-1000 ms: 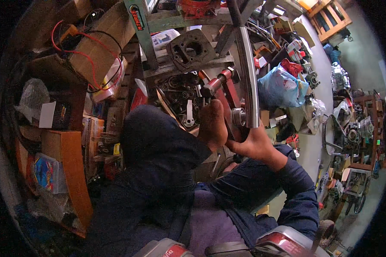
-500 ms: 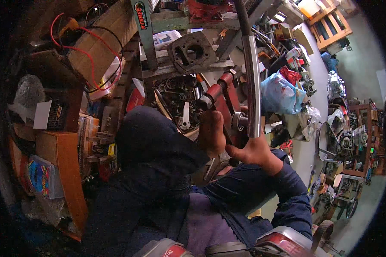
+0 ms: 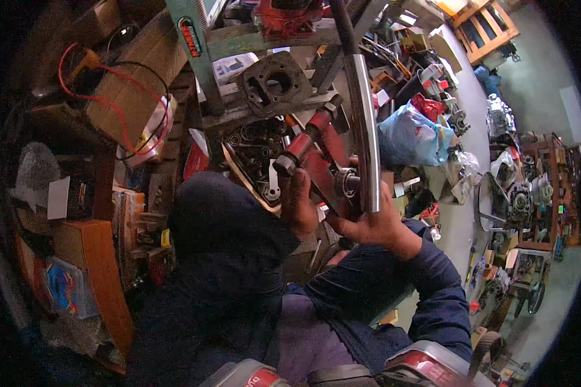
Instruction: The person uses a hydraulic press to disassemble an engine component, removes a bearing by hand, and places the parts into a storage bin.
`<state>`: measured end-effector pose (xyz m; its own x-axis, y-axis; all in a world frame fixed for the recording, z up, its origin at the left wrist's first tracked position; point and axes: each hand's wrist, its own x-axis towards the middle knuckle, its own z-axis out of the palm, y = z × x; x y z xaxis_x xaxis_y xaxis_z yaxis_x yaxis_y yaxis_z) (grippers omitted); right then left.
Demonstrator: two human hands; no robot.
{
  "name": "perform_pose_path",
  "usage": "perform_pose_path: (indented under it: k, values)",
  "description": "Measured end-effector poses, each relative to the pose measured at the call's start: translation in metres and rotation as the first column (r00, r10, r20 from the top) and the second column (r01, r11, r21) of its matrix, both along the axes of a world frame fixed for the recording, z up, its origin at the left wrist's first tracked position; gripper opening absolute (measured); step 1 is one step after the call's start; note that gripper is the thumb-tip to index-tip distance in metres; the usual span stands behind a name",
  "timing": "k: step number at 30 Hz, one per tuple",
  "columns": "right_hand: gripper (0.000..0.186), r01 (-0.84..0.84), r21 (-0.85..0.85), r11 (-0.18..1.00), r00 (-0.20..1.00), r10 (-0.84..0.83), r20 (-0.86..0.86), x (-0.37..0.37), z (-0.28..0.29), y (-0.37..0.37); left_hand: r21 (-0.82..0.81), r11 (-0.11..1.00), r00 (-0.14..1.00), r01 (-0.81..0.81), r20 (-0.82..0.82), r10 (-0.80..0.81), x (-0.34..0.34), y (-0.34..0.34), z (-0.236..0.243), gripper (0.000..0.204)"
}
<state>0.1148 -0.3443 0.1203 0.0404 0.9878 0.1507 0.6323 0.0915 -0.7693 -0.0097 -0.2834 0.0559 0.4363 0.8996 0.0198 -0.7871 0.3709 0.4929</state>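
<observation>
Head view, workshop floor: From where I stand, a person in dark clothes holds a red metal fixture (image 3: 316, 170) up front, in the middle, btwn both hands. R hand (image 3: 376, 226) grips its lower end, thumb along the near edge, other fingers curled behind & partly hidden. L hand (image 3: 299, 209) is upright at the fixture's L side, thumb raised just under the big bolt (image 3: 285, 165); its other fingers are out of sight, so can't tell if they're closed.

A chrome tube (image 3: 368, 129) runs lengthwise on the fixture's R, lower end in front of the R hand, w/ a silver ringed piece (image 3: 350, 183) btwn tube & red plate. Beyond, an engine cylinder (image 3: 297, 88) sits tilted on a stand; nearer, a box (image 3: 244, 180) of dark metal parts. Blue plastic bag (image 3: 403, 138) to the R, cardboard (image 3: 135, 90) to the L.
</observation>
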Motion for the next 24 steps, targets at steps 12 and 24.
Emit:
perform_pose_path:
  k: [12,24]
  values:
    - [0.085,-0.005,0.002,1.000,1.000,0.005,-0.005,0.000,-0.005,-0.004,-0.067,0.938,0.872,0.339,-0.352,-0.340,-0.010,0.032,-0.001,0.036]
    - [0.085,0.006,0.012,1.000,1.000,-0.005,-0.013,0.004,-0.004,-0.006,-0.057,0.916,0.876,0.397,-0.273,-0.397,-0.004,0.027,-0.003,0.040]
